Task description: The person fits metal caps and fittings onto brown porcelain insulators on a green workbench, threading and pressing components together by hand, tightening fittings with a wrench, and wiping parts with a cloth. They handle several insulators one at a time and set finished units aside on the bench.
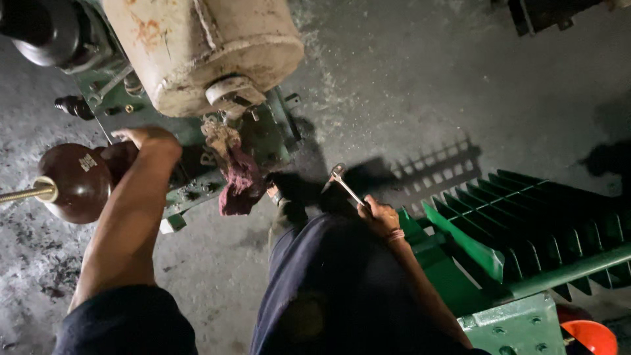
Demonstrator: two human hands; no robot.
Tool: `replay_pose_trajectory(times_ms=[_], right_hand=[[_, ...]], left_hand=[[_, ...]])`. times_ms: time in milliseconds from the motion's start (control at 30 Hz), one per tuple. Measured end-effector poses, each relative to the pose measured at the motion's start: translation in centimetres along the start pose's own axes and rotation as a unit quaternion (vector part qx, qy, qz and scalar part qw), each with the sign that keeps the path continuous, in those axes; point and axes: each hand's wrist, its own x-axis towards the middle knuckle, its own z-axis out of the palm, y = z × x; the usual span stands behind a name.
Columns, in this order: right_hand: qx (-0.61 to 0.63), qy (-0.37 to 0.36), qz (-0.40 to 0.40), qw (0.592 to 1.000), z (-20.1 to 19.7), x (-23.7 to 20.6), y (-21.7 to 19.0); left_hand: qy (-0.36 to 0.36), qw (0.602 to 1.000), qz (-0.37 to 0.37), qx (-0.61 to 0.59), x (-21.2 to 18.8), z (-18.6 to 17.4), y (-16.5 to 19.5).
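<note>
The left hand [148,141] reaches out toward ten o'clock and rests on the top of a dark brown porcelain insulator [82,183]; its fingers fold over the far side of the insulator, out of sight, so whether they grip it or only lie on it cannot be told. A brass-coloured threaded rod [23,194] sticks out of the insulator toward nine o'clock. The insulator stands on the green machine body [197,190], which lies on the grey concrete floor [407,79] at about eleven o'clock from the person. Above it, at twelve o'clock, sits a cream-coloured, rust-spotted cylindrical tank [197,46], and a dirty reddish rag [235,174] hangs from the green body just beside the left forearm. The right hand [380,217], at about two o'clock over the raised knee, is clenched around the handle of a metal spanner [345,185], whose open end points toward eleven o'clock above the floor, clear of the machine. At four o'clock stands a green finned radiator [526,223], close behind the right wrist, with an orange round object [591,335] in the lower corner.
</note>
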Motion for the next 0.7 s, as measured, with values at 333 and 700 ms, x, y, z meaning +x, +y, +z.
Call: replay_pose_trajectory(times_ms=[333,700], right_hand=[[0.011,0.007,-0.001,1.000,-0.8,0.3,-0.4],[0.062,0.031,-0.010,0.998,-1.1,1.0,-2.3]], left_hand=[[-0.113,0.983,-0.006,0.143,-0.5,-0.7,-0.5],[-0.005,0.993,0.013,-0.117,-0.1,-0.6,-1.3]])
